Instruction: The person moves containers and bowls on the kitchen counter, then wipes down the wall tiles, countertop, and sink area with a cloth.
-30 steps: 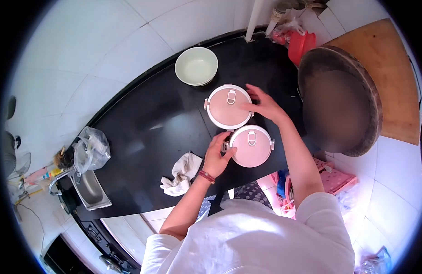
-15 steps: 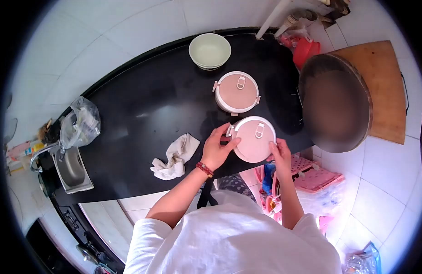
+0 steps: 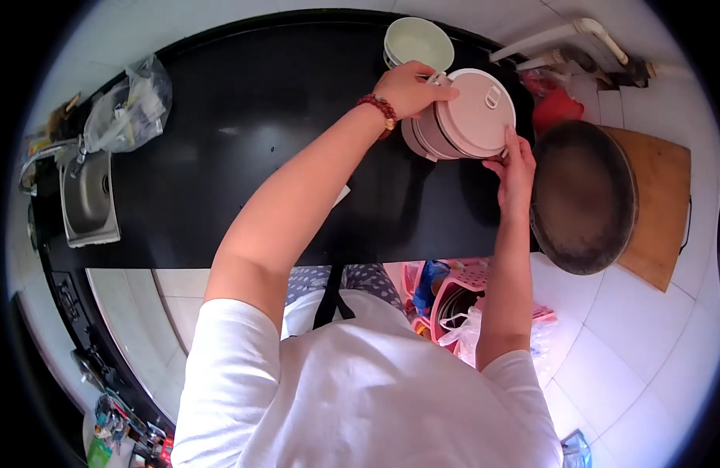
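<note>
The upper lunch box (image 3: 478, 113) is above the far right part of the counter (image 3: 180, 195), its pink lid facing up and its body tilted. The lower lunch box (image 3: 419, 142) stands on the counter under it, partly hidden; whether the two touch cannot be told.

The likeliest trouble is a slip off centre: with the upper box tilted, its base could miss the lower one's lid and slide or topple toward the counter's right end. Uneven lift between the hands would cause that. A push too far back could also knock the pale bowl (image 3: 419, 43), just beyond the left hand near the far edge.

The box lies between the two hands, gripped at opposite sides of its rim. The left hand (image 3: 414, 92) holds the far left side, thumb over the lid; the right hand (image 3: 517, 168) holds the near right side with its fingertips, a slighter hold by the look of it.

Past the counter's right end, a big dark pan (image 3: 584, 199) leans before a wooden board (image 3: 656, 199).
</note>
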A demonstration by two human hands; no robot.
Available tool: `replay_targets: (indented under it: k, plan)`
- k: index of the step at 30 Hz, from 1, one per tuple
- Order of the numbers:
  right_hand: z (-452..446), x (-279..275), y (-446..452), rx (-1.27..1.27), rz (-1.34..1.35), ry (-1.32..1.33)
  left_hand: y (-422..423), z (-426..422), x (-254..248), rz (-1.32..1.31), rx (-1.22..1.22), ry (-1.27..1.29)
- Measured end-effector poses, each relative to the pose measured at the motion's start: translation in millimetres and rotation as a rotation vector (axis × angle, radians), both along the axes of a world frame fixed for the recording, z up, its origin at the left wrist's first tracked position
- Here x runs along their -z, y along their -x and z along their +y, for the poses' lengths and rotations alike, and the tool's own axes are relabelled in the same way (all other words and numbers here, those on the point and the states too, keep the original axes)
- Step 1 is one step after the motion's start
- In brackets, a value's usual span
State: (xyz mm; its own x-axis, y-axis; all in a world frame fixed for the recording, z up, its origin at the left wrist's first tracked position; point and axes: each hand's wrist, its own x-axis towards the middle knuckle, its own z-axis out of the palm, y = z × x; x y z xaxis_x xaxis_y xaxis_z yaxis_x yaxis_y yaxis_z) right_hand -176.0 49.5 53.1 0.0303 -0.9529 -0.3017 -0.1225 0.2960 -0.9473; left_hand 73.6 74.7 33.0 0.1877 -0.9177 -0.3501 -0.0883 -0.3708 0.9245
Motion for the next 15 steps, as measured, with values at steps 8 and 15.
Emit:
replay_targets:
  k: [8, 15]
  plan:
    - [5, 2, 14, 0.019, -0.021, -0.068, 6, 5, -23, -0.166, 0.064, 0.005]
    - [7, -2, 11, -0.019, 0.028, -0.136, 5, 4, -7, -0.059, -0.015, 0.012]
